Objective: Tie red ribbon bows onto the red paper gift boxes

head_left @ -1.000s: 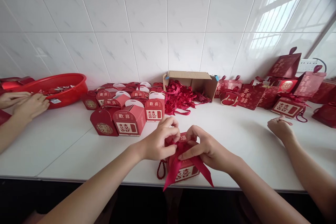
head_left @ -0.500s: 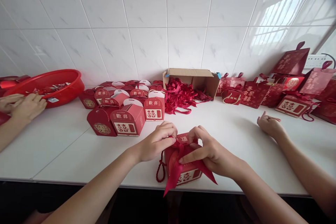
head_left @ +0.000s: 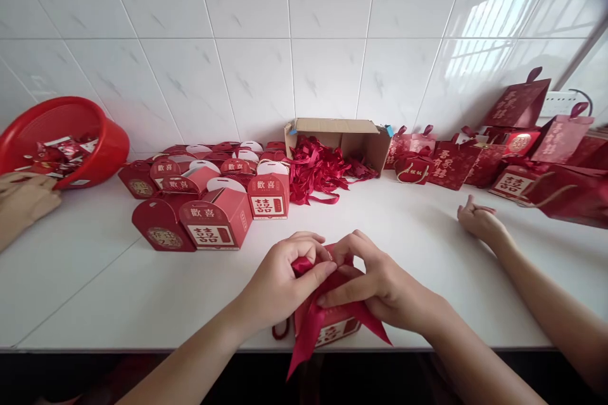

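A small red gift box [head_left: 338, 331] with a white printed panel stands near the table's front edge. Red ribbon [head_left: 308, 330] is wrapped at its top, and two loose tails hang down its front. My left hand [head_left: 297, 271] pinches the ribbon at the top of the box, with a fold of it between thumb and fingers. Close beside it, my right hand [head_left: 368, 278] also grips the ribbon, its thumb low across the front. The knot itself is hidden behind my fingers. A dark red cord loop [head_left: 280, 329] sticks out at the box's left.
Several red gift boxes [head_left: 216, 218] stand left of centre. A cardboard box [head_left: 338, 126] spills red ribbons [head_left: 316, 171]. At left is a red basin [head_left: 111, 142] with wrapped pieces and another person's hand [head_left: 28, 202]. Another hand [head_left: 479, 218] rests at right, near red bags [head_left: 453, 163].
My left hand has moved in toward my right hand and now has a fold of ribbon in its fingers. The basin is tipped differently, and a red bag has appeared at far right.
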A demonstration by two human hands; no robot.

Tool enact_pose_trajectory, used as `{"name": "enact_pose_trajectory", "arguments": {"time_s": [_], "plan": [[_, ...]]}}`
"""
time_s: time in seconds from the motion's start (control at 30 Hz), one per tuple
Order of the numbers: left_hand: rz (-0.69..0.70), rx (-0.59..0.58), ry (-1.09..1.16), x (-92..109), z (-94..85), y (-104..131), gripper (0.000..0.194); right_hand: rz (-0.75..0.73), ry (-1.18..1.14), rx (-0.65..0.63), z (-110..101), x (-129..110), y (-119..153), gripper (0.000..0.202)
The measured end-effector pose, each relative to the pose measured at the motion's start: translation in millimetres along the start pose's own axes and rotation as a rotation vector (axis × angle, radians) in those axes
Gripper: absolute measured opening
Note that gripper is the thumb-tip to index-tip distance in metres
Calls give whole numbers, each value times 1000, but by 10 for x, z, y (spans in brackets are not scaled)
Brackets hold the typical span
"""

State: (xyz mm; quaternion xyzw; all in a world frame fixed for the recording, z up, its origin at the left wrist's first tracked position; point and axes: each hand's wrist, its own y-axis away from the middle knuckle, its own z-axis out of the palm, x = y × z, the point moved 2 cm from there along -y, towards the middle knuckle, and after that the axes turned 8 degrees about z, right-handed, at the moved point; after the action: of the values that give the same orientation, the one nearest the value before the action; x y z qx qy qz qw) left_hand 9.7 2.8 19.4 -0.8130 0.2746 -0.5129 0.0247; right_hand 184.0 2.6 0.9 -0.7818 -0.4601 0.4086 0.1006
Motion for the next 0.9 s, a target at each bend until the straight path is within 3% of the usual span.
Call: {"name": "enact_pose_trajectory", "arguments": {"time_s": [0.17, 0.33, 0.67, 0.9], "plan": [[-58, 37, 99, -17, 21, 61, 27, -42, -16, 130, 15, 37, 44, 39], [-95, 73, 183, -70, 36, 112, 18, 94, -119, 271, 55, 120, 95, 26], [-95, 59, 168, -71, 24, 136, 10, 156, -95, 308, 67, 149, 162, 21], [-93, 65, 119, -78, 30, 154, 14, 365, -157, 257, -9, 133, 244, 32]]}}
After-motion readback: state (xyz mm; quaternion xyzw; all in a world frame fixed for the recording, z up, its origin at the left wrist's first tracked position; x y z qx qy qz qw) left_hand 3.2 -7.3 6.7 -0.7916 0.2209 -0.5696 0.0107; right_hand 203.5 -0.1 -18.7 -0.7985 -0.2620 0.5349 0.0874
